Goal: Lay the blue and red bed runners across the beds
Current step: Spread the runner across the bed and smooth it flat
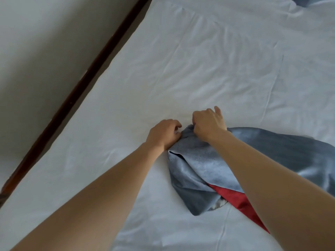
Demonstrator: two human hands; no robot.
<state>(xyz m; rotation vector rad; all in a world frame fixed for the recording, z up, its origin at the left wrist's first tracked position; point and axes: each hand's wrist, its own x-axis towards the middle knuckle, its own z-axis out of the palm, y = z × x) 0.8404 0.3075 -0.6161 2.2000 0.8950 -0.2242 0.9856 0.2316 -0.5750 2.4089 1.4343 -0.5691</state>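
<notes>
A crumpled blue bed runner [197,171] lies bunched on the white bed [181,69], spreading to the right edge of the view. A strip of red runner [235,198] shows beneath it, partly hidden by my right forearm. My right hand [208,124] grips the top edge of the blue cloth with curled fingers. My left hand [164,133] sits just left of it, its fingers curled on the same bunched edge.
A dark wooden bed frame edge [81,87] runs diagonally along the left side of the mattress, with a pale wall [45,42] beyond it. A blue cushion corner [301,0] shows at the top right. White sheet spreads out ahead of my hands.
</notes>
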